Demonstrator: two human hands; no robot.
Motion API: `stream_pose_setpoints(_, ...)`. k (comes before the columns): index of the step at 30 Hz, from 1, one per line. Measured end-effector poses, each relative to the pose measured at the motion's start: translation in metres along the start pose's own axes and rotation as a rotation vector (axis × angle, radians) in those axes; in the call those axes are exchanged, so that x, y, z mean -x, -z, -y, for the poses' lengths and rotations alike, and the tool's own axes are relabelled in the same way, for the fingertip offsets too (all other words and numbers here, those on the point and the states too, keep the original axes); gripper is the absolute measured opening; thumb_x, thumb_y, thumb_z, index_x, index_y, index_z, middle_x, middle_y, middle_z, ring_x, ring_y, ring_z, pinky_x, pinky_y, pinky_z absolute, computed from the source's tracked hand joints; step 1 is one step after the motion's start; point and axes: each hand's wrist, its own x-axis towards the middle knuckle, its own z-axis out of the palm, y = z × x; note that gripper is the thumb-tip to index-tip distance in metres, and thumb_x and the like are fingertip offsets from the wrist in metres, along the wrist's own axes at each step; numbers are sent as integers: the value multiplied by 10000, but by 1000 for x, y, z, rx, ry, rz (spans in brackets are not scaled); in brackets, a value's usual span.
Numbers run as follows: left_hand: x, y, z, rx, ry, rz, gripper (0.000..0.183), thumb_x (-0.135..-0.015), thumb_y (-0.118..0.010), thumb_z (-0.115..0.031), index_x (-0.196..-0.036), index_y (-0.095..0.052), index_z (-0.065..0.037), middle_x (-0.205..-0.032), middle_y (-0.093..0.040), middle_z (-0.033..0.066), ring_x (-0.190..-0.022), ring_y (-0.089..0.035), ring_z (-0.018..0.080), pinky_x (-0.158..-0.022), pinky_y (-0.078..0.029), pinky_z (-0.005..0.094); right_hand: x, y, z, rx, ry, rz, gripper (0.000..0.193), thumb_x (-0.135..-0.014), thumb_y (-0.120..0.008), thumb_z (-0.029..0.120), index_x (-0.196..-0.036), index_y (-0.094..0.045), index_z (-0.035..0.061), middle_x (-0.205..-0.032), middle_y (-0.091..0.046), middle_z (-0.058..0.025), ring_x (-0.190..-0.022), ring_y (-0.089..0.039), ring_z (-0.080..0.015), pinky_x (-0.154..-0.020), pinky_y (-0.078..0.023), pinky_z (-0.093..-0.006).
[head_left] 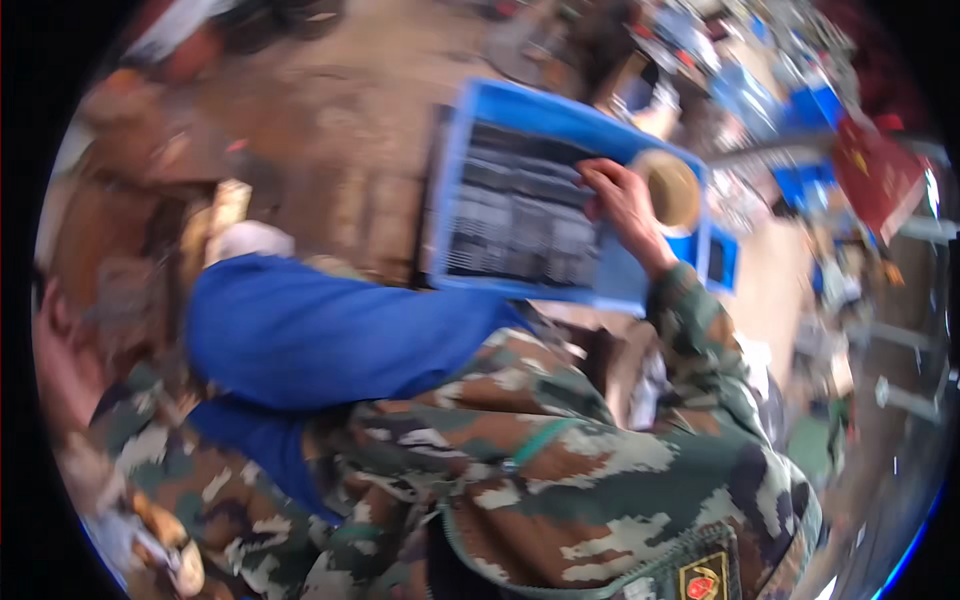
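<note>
My right hand (622,205) reaches over a blue plastic crate (448,200), with its fingers curled together. Whether something small is pinched between the fingertips is too blurred to tell. Beside the hand, at the crate's right end, sits a round tan container (672,190). Rows of dark grey, ribbed pieces (520,225) fill much of the crate. At the far left edge, past a camouflage sleeve, a smeared skin-coloured shape looks like my left hand (65,345); its fingers cannot be made out.
My blue-clad leg (330,330) lies just in front of the crate. A smaller blue bin (722,260) adjoins its right side. Blurred clutter and a red hanging cloth or pouch (875,175) are at the right. Brown, worn floor (340,100) stretches behind, with metal bars (910,395) at the right edge.
</note>
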Motion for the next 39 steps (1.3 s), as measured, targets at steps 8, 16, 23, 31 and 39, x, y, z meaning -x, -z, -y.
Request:
stream_pose_setpoints(8,34,35,20,160,39,-279,80,-908,-672,-177,-913,-691,-99,-620,-517,-57,-469,-392,12,-399,-233,179,-23,-164,144,-81,381,405,295,-990,-563,185,-1167,-627,-43,-959,-701,-90,-572,-569,-94,-562,-486,-241)
stream_pose_setpoints(16,66,98,37,154,103,-508,195,-903,-662,-225,-997,-705,-60,-618,-434,-103,-465,-336,-4,-400,-214,185,21,-423,317,-116,776,937,302,-979,-568,164,-1195,-608,-43,-932,-700,-91,-577,-612,-107,-559,-508,-256)
stream_pose_setpoints(23,41,78,53,-30,-21,-632,282,-771,-616,-230,-840,-672,38,-654,-624,179,-600,-568,196,-616,-479,375,35,-566,382,34,847,834,459,-967,-605,253,-1297,-528,-56,-936,-682,-145,-671,-686,-161,-582,-555,-270)
stream_pose_setpoints(31,36,54,31,38,-52,-715,229,-826,-595,-154,-858,-676,58,-642,-643,110,-595,-557,113,-555,-472,324,39,-583,392,138,1291,600,306,-967,-612,281,-1020,-658,-16,-634,-650,-87,-560,-628,-144,-568,-493,-294)
stream_pose_setpoints(39,31,43,33,120,13,-704,231,-807,-602,-195,-791,-645,31,-730,-627,279,-731,-630,465,-675,-494,524,27,-583,387,137,1213,626,346,-965,-632,244,-1177,-637,-30,-885,-706,-87,-687,-624,-100,-650,-500,-267)
